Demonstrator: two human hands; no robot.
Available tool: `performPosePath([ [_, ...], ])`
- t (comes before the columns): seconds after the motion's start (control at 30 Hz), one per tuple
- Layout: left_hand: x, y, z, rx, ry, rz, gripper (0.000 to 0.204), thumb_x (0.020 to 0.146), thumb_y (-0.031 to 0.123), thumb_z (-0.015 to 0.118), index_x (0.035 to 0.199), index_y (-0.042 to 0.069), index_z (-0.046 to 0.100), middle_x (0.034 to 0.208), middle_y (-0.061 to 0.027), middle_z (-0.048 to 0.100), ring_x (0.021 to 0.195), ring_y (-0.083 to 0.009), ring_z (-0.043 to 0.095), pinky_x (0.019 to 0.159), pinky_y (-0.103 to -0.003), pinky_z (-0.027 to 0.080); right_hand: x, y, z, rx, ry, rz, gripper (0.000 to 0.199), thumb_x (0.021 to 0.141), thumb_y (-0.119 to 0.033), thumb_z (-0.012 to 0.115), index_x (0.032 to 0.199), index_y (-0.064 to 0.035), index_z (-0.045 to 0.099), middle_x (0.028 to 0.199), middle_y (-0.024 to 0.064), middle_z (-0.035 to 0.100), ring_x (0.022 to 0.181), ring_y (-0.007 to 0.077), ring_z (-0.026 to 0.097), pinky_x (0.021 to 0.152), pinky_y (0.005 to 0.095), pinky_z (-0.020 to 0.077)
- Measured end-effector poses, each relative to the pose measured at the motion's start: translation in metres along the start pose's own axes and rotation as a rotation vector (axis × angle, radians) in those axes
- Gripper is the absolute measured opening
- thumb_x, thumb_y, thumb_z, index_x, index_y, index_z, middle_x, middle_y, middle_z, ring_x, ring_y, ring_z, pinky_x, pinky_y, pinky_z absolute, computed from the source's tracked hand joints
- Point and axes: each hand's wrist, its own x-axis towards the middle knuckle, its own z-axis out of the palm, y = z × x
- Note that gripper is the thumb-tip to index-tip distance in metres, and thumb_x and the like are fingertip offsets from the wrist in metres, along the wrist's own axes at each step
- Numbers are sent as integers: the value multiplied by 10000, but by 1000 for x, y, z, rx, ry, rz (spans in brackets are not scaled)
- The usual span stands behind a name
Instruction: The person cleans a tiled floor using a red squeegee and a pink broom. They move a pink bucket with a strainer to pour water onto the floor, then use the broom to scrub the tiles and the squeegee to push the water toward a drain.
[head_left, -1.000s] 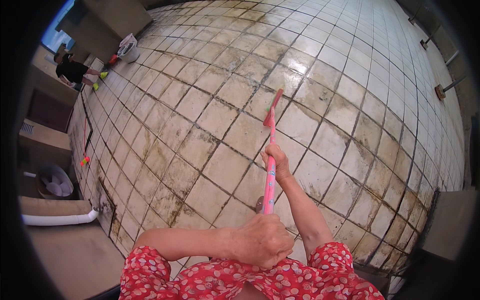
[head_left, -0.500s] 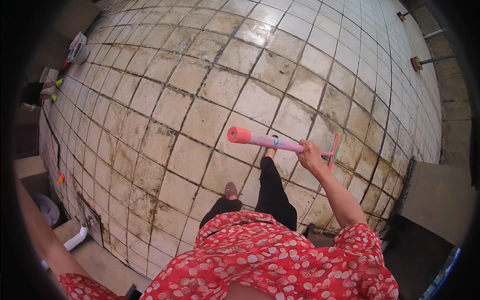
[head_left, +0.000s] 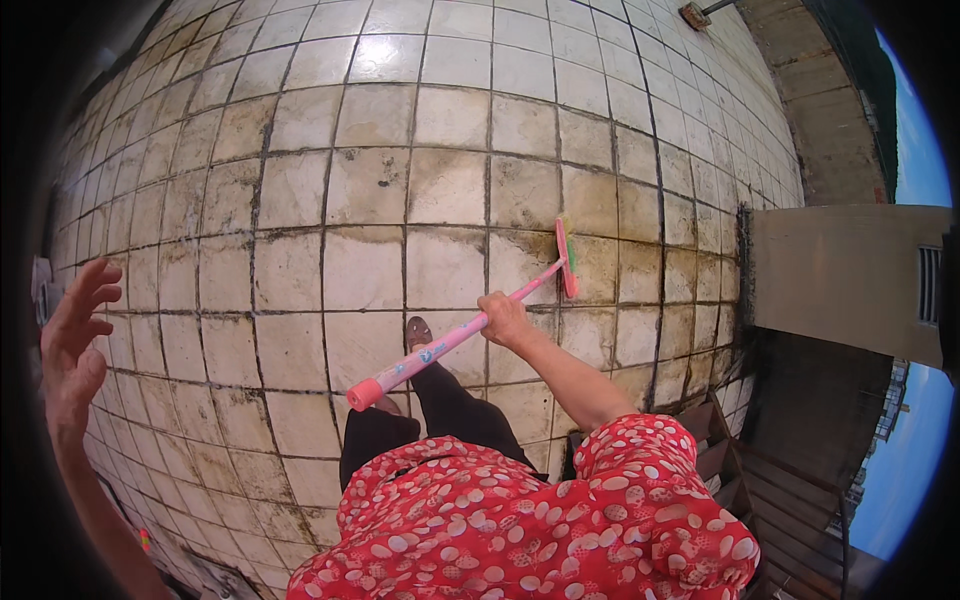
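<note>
My right hand [head_left: 503, 319] is wrapped round the pink handle of a long-handled floor brush [head_left: 452, 338]. The coral end cap points toward me at the lower left, in front of my legs. Beyond the hand, the narrow pink brush head [head_left: 564, 258], with green along its far side, is over the stained tiles. I cannot tell whether it touches them. Raised at the far left, my left hand [head_left: 75, 345] holds nothing, its fingers apart. My shoe [head_left: 419, 331] shows beside the handle, and my other foot is partly behind the end cap.
Square pale tiles [head_left: 365, 265] with dark joints and brown stains spread all round. A low wall [head_left: 840, 280] with a slatted vent stands at the right. Below it are dark metal steps [head_left: 780, 510]. A post foot [head_left: 693, 15] stands at the top right.
My view has turned to the right. The handle's end cap has swung lower and nearer to me, still in my right hand. My left hand has come into view, and one foot has stepped.
</note>
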Motion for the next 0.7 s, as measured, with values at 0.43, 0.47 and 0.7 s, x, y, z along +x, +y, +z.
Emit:
performPosePath([
  [0.43, 57, 43, 247, -1415, -251, 116, 301, 648, -22, 656, 475, 0, 410, 491, -55, 462, 478, -174, 433, 548, -319, 396, 69, -3, 27, 209, 99, 51, 176, 690, -121, 595, 621, -26, 465, 675, 156, 499, 736, 341, 501, 645, 423, 424],
  [0.47, 53, 32, 232, -1398, -189, -8, 326, 653, -28, 653, 463, 4, 391, 474, -44, 445, 449, -161, 401, 522, -312, 381, 79, -18, 38, 192, 66, 48, 181, 689, -125, 597, 618, -25, 465, 677, 159, 500, 741, 343, 500, 650, 423, 423],
  [0.7, 29, 26, 59, -611, 210, 157, 369, 662, 112, 653, 429, 66, 371, 373, -13, 381, 343, -123, 348, 464, -288, 372, 216, -267, 28, 714, 382, -302, 204, 575, -142, 617, 558, -67, 427, 622, 113, 495, 660, 328, 506, 536, 436, 415],
])
